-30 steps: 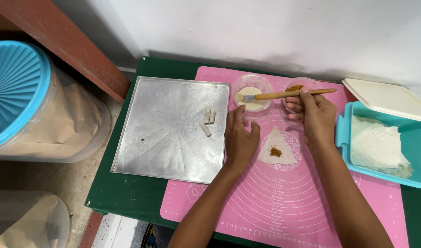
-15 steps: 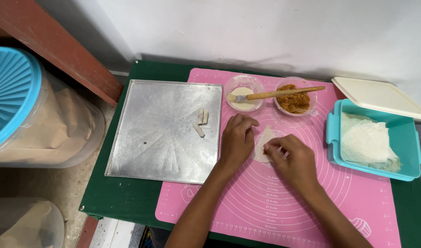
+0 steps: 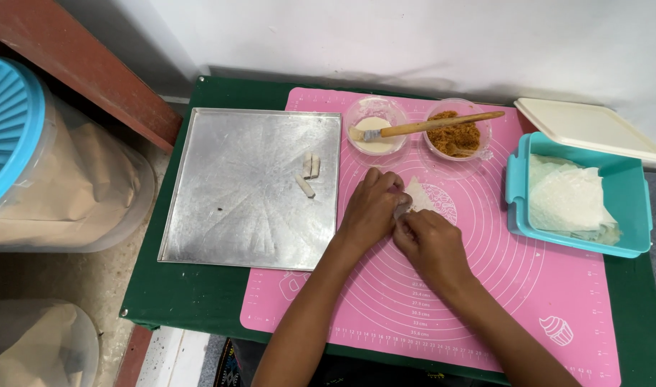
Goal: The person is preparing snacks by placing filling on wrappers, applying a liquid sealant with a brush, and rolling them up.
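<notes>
Since prev. frame both hands closed in tighter on the pastry sheet (image 3: 419, 197) on the pink mat (image 3: 485, 301): left hand (image 3: 371, 211) & right hand (image 3: 430, 247) pinch it, rolling. Beyond, 3 finished rolls (image 3: 309, 174) on tray (image 3: 220, 215); more wrappers (image 3: 568, 197) wait in box right of mat.

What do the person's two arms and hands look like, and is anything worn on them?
Both arms are bare as far as the bottom edge of the picture: no sleeves, gloves, watch or bracelets show. The left hand and the right hand carry no visible rings. The fingers are partly hidden, so small jewellery cannot be ruled out.
</notes>
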